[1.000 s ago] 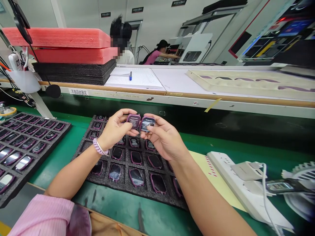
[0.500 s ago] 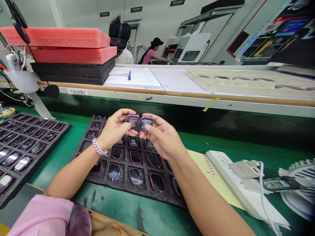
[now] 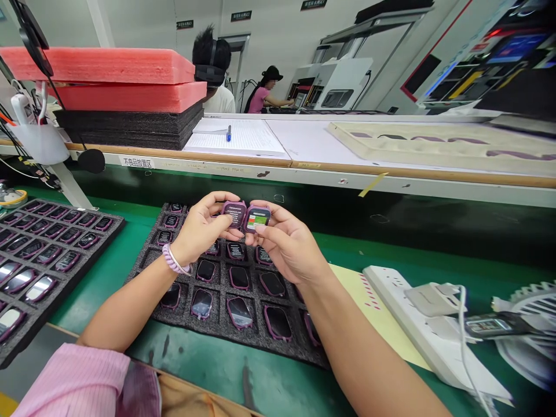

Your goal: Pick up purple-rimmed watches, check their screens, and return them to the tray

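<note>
Purple-cased smartwatch bodies fill a black foam tray (image 3: 65,272) at the green bench's left edge. Beside it, above a second foam tray (image 3: 182,315), the left hand (image 3: 200,227) grips 1 watch body (image 3: 235,213) by its edges, touching a second watch body (image 3: 257,219), its screen lit green, pinched in the right hand (image 3: 290,246). A white power strip (image 3: 402,301) lies near the right edge.

We cannot read the small print on the two watch screens (image 3: 247,216). Our hands (image 3: 243,234) cover part of the foam tray (image 3: 143,272); the left tray (image 3: 26,336) runs off-frame.
</note>
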Tool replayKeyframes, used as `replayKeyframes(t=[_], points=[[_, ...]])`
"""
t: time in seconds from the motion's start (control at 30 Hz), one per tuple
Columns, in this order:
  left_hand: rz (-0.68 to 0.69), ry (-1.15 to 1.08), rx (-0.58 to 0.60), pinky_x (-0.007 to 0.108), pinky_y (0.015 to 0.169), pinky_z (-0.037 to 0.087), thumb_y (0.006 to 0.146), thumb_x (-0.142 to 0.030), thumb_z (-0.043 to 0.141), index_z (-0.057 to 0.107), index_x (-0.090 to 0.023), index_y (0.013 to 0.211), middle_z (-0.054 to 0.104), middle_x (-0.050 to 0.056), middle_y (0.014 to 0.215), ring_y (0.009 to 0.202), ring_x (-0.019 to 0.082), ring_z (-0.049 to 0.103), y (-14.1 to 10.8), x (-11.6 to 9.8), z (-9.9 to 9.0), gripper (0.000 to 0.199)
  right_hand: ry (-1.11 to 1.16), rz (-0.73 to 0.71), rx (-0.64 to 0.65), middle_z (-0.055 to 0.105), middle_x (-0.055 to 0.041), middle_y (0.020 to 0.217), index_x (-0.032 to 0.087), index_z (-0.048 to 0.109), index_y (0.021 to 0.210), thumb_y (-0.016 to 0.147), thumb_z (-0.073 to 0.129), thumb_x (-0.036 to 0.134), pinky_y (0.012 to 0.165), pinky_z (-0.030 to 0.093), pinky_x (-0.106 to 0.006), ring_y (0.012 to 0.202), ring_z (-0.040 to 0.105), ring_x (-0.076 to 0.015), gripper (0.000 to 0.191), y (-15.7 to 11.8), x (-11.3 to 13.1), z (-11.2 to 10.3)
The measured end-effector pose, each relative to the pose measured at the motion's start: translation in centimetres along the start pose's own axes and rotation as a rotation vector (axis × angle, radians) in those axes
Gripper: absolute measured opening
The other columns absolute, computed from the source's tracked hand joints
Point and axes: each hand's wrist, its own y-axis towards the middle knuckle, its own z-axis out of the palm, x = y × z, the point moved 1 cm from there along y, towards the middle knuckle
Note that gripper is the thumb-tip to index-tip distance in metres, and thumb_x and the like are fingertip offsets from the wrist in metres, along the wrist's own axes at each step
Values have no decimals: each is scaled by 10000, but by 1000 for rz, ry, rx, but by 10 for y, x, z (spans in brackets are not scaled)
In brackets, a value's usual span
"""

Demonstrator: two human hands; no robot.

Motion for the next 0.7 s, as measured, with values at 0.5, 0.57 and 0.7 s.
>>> replayKeyframes(t=[0.5,0.57,0.7], points=[[-21,-92,2,232,595,634,873,-314,569,568,-166,1116,655,17,881,620,152,723,1,2,-1,285,77,-27,-48,630,-21,875,214,656,1004,732,829,417,492,435,-218,626,523,-118,381,5,-5,0],[-26,-92,9,237,595,635,863,-300,562,575,-170,1118,653,18,912,629,157,727,1,3,-1,286,78,-23,-47,624,-24,881,220,667,1000,743,821,428,489,439,-224,639,519,-125,366,5,-5,-1],[-26,-91,24,235,609,637,820,-248,575,581,-177,1111,647,2,889,632,156,730,1,4,0,299,49,-20,-67,615,-12,925,231,667,1006,693,845,356,501,443,-222,648,511,-117,381,5,-5,-2]])
